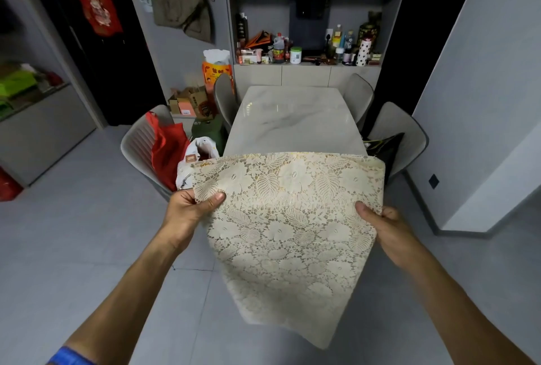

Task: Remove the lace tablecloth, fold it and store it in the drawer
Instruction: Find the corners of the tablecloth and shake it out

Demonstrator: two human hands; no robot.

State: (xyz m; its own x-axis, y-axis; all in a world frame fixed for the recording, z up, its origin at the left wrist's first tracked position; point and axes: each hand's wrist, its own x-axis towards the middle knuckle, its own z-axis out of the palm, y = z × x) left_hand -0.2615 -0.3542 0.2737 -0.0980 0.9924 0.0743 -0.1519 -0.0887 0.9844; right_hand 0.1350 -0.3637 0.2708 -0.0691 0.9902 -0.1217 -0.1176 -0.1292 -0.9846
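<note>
Lace tablecloth (288, 227) off the table (295, 118), held in the air, sagging toward 6 o'clock. Left hand (190, 212) pinches the 9 o'clock edge; right hand (383, 224) pinches the 3 o'clock edge, thumbs on top. Judged light, limp, snag-prone: best gripped at corners and hems, layers together.

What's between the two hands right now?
In the head view, only the folded lace tablecloth spans from the left hand to the right hand; each grips an edge.
</note>
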